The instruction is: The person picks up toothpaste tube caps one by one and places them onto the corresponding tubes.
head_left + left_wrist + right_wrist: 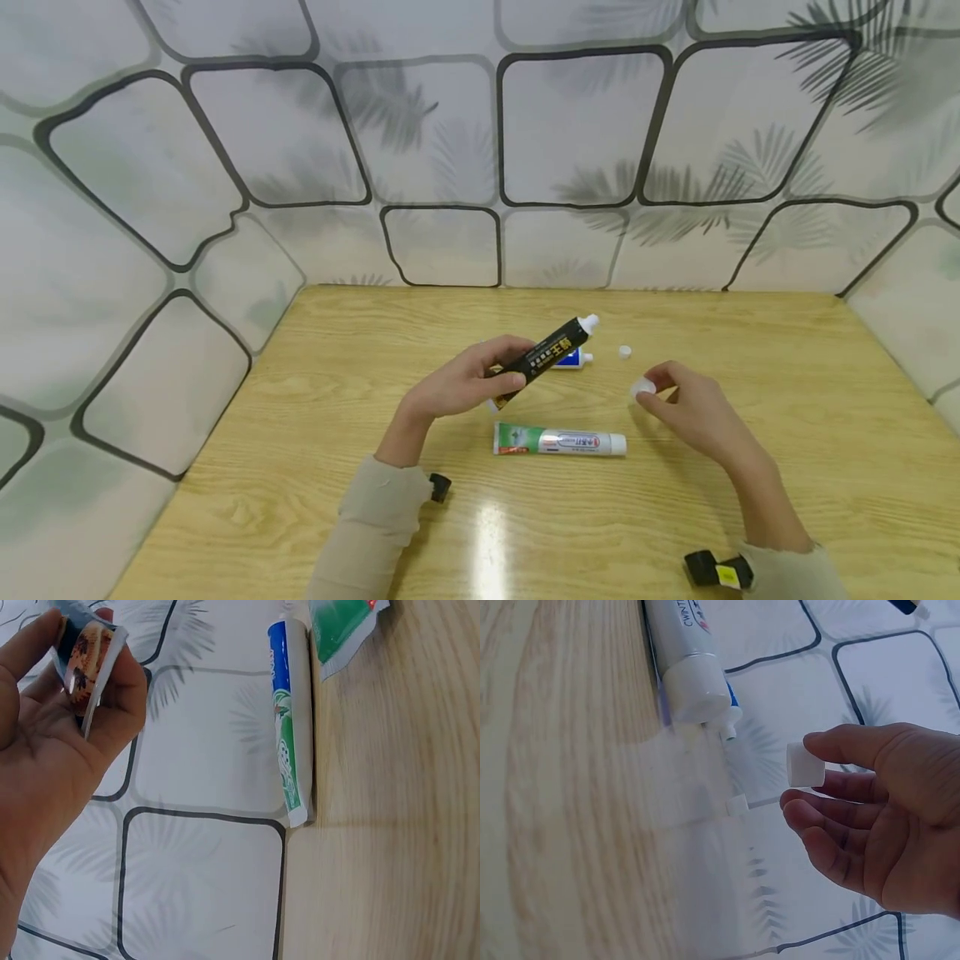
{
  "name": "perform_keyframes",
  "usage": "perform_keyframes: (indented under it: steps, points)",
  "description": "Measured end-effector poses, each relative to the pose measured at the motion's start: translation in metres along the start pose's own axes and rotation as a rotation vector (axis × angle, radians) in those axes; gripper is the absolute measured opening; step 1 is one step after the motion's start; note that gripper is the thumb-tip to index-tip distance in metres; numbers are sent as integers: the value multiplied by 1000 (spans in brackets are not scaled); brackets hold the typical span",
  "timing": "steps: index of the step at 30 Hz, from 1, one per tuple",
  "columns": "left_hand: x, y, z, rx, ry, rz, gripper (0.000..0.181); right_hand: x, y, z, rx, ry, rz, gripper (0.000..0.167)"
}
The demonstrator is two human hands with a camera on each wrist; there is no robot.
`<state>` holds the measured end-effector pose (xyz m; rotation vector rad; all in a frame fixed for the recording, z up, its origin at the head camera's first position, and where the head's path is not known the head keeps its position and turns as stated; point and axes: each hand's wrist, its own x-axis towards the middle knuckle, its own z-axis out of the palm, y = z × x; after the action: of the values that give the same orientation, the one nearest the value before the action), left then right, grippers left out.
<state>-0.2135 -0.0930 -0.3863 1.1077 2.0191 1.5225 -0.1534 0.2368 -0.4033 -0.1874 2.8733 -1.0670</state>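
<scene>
My left hand [461,383] grips a black toothpaste tube [551,353] above the table, its bare white nozzle tilted up to the right. In the left wrist view the tube's flat crimped end [90,664] shows between the fingers. My right hand [701,419] pinches a white cap [805,765] between thumb and fingertips, apart from the tube. Below the black tube, a green-and-white toothpaste tube [566,442] lies with its white cap on. Behind the black tube lies a blue, green and white tube [289,724], uncapped and partly hidden in the head view.
A small white cap [625,352] sits on the wooden table [300,433], right of the blue tube's nozzle. Patterned wall covering [442,246] rises at the table's back and sides. Black wrist cameras are strapped near both sleeves.
</scene>
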Motion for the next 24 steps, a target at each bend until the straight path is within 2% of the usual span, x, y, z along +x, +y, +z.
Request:
perform_keyframes:
  steps: [3, 6, 10, 14, 19, 24]
  points:
    - [1, 2, 2, -17, 28, 17, 38, -1, -2, -1, -3, 4, -9, 39]
    - [0, 2, 3, -25, 31, 55, 42, -1, -3, -1, -8, 4, -14, 39]
    - [0, 1, 3, -51, -12, 133, 51, -1, -5, -1, -16, -1, -18, 40]
    - [0, 1, 4, -55, -47, 177, 55, -1, -7, -1, -25, -6, -18, 40]
    - [-1, 1, 4, -17, -46, 193, 48, 0, -7, 0, -26, -7, -21, 40]
    - [-2, 4, 4, -20, -61, 169, 45, -1, -7, 1, -31, -3, -25, 39]
